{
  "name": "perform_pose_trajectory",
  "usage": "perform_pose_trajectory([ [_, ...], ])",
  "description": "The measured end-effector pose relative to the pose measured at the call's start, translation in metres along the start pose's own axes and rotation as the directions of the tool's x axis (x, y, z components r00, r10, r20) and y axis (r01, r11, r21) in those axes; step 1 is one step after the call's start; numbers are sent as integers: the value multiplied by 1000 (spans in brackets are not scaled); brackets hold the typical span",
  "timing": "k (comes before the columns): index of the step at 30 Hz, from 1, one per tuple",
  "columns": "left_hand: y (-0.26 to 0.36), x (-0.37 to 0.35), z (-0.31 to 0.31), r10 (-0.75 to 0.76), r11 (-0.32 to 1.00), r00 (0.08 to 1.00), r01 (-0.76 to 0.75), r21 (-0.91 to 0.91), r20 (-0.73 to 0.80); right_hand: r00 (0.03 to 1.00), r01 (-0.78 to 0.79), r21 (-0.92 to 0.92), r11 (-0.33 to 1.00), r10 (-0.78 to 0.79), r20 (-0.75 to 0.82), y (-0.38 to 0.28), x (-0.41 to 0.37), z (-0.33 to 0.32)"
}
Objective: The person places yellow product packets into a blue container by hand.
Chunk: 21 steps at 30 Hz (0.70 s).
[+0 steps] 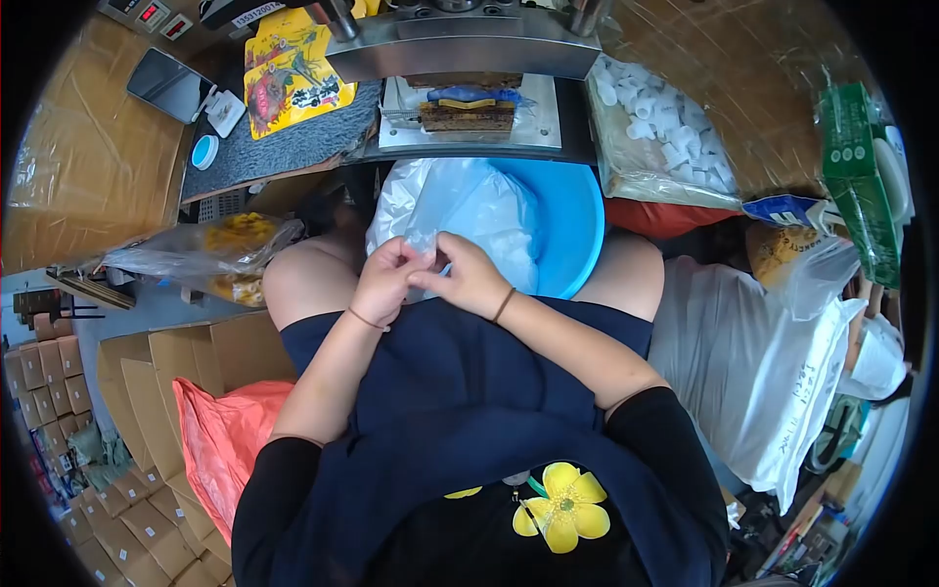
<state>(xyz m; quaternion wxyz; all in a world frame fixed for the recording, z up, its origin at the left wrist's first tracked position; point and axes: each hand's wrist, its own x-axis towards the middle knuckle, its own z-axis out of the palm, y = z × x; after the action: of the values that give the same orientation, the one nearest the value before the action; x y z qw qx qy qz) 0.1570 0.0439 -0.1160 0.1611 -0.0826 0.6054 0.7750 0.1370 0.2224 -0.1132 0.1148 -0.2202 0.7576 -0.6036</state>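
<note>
Above my lap, my left hand point(383, 281) and my right hand point(471, 275) meet with fingers closed in a pinch. Between their fingertips is the edge of a clear plastic bag point(440, 201), which stretches away from me. Whitish plastic film point(504, 230) bulges behind it inside a blue basin point(581, 230) between my knees. My fingers hide the exact spot where the bag is gripped.
Beyond the basin stands a metal press point(469, 57) with a blue-and-brown block point(468, 112) on its plate. Yellow printed pouches point(298, 83) and a phone point(166, 83) lie left. A tray of white plastic pieces point(665, 117) is right; a white sack point(743, 362) sits beside me.
</note>
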Motion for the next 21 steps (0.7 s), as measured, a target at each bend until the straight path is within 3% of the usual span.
perform_pose_trajectory([
  [2, -3, 9, -6, -28, 993, 999, 32, -117, 41, 995, -37, 82, 996, 44, -88, 14, -2, -5],
  [3, -3, 13, -8, -39, 983, 997, 50, -175, 65, 978, -95, 331, 939, 150, -147, 26, -3, -9],
  [4, 0, 14, -6, -58, 984, 998, 64, -168, 38, 947, -127, 560, 818, 268, -177, 31, -3, -17],
  [7, 13, 14, 3, -101, 972, 991, 80, -221, -84, 827, -77, 814, 576, 493, -270, 18, -6, -61],
  [8, 5, 15, -10, -91, 977, 995, 98, -191, 46, 877, -118, 744, 657, 421, -233, 12, -7, -62],
  [10, -7, 21, -8, -75, 970, 985, 108, -216, 152, 950, -173, 581, 795, 291, -115, 5, -13, -56],
  [11, -14, 22, -3, -65, 966, 977, 113, -231, 203, 974, -196, 325, 925, 223, -47, 2, -11, -42],
  [13, -1, 19, 16, -70, 978, 975, 109, -177, 213, 969, -52, 63, 997, 66, -240, 4, -12, -13],
  [16, 6, 21, 16, -5, 999, 971, 14, -36, 240, 955, -96, 442, 892, 207, -211, 39, -11, -15],
  [19, 6, 15, 20, 42, 999, 975, -39, -18, 220, 950, -102, 500, 860, 234, -208, 27, -16, -18],
  [21, 6, 18, 27, 44, 979, 980, -5, -202, 192, 947, -111, 584, 804, 265, -184, 21, -14, -21],
])
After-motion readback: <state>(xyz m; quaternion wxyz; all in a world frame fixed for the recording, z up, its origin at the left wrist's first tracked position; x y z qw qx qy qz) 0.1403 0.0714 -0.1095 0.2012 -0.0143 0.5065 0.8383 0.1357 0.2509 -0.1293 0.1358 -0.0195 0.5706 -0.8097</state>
